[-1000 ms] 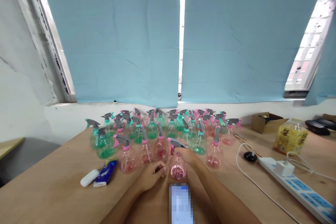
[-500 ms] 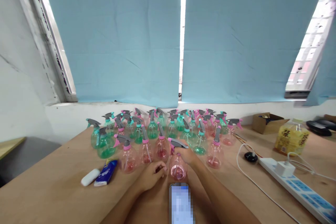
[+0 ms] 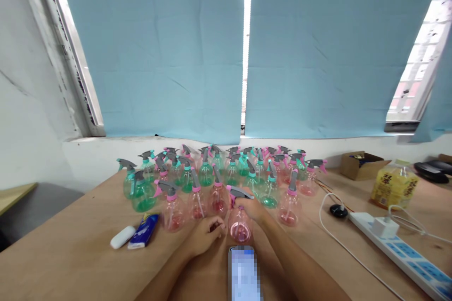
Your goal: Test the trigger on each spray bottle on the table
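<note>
Blue curtains [image 3: 158,56], cardboard box [image 3: 369,170], yellow jug [image 3: 394,186], power strip [image 3: 409,256]

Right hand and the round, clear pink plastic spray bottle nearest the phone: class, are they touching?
Touching. The head view shows the right hand gripping the pink spray bottle at its neck, just beneath the grey trigger head.

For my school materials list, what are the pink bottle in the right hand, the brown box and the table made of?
Pink bottle: probably shiny plastic; it's see-through and glints. Brown box: likely dull cardboard; plain colour, thin edges. Table: maybe wood, or a wood-look board; it's tan and looks smooth.
</note>
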Demonstrator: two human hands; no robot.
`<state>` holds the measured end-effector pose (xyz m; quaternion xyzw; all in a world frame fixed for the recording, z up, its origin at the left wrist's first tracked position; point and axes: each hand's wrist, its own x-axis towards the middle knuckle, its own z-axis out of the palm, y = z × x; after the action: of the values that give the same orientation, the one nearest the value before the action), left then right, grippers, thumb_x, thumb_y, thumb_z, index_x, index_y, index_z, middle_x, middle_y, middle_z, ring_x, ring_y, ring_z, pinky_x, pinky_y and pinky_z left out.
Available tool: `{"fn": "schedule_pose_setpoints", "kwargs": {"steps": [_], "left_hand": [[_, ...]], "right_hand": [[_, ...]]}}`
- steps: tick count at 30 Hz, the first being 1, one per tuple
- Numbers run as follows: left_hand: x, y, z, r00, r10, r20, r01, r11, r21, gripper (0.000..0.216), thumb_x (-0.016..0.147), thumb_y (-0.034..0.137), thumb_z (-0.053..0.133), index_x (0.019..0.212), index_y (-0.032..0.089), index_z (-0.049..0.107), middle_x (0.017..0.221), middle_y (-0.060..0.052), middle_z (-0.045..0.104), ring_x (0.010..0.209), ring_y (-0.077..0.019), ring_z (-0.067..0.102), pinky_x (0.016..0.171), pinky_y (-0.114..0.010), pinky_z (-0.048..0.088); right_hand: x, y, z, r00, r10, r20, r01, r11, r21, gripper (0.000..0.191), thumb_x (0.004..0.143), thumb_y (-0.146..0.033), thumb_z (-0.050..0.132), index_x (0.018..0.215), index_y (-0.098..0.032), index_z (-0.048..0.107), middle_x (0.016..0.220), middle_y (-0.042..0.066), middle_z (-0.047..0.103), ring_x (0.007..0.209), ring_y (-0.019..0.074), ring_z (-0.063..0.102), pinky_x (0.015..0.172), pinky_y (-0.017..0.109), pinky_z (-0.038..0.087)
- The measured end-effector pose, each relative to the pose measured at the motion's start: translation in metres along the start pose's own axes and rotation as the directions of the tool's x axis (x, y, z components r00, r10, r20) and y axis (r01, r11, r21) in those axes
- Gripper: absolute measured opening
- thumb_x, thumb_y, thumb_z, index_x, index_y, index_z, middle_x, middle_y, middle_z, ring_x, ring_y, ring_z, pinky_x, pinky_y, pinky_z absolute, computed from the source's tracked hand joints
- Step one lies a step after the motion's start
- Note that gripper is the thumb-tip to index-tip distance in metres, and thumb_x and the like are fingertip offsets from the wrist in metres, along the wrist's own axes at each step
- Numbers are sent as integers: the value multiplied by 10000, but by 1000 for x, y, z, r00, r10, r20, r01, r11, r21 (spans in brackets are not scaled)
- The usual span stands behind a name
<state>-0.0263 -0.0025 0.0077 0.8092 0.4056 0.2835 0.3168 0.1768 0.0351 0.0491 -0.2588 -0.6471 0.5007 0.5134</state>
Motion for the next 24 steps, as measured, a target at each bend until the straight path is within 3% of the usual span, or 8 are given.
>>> {"fn": "schedule_pose_setpoints", "kwargs": {"steps": [7,11,15,18,21,24], "left_hand": [[1,-1,1,1000,1,2,-1,1000,-1,291,945,375,479,784,175,615,750,2,648,729,-151,583,691,-232,412],[1,1,0,1000,0,5,0,1000,-8,281,943,364,479,791,172,618,755,1,651,737,-153,588,693,-232,412],[0,3,-1,1000,-1,1,1,1000,0,285,943,370,480,791,172,618,763,2,651,739,-152,582,696,-234,411],[0,2,0,1000,-7,4,7,1000,1,302,943,391,474,795,172,620,760,0,649,730,-151,574,698,-238,415],[0,1,0,1000,-10,14,10,1000,-24,293,938,394,484,796,173,616,762,1,647,727,-151,572,698,-240,418],[0,1,-1,1000,-19,22,20,999,-29,280,937,393,496,811,176,621,769,2,649,737,-153,576,704,-240,421]], "right_hand": [[0,-7,0,996,-29,89,29,1000,-5,285,590,-169,492,769,-194,712,667,8,649,624,158,551,556,246,367],[0,-6,1,996,-19,87,19,1000,-2,252,576,-163,493,723,-189,696,641,6,632,611,155,541,547,244,356],[-1,-5,2,1000,-17,11,17,1000,-20,133,559,-140,496,577,-182,621,564,-6,575,554,129,471,538,243,335],[-1,-4,2,1000,-25,-2,25,999,-36,160,582,-140,501,636,-182,645,587,-8,586,553,127,455,555,249,357],[1,5,3,988,-95,-125,87,994,-67,237,644,-160,516,805,-185,688,691,-4,619,618,140,489,616,262,404],[2,18,7,915,-168,-367,114,980,-164,261,720,-196,517,928,-180,674,767,4,617,668,150,495,656,274,422]]}}
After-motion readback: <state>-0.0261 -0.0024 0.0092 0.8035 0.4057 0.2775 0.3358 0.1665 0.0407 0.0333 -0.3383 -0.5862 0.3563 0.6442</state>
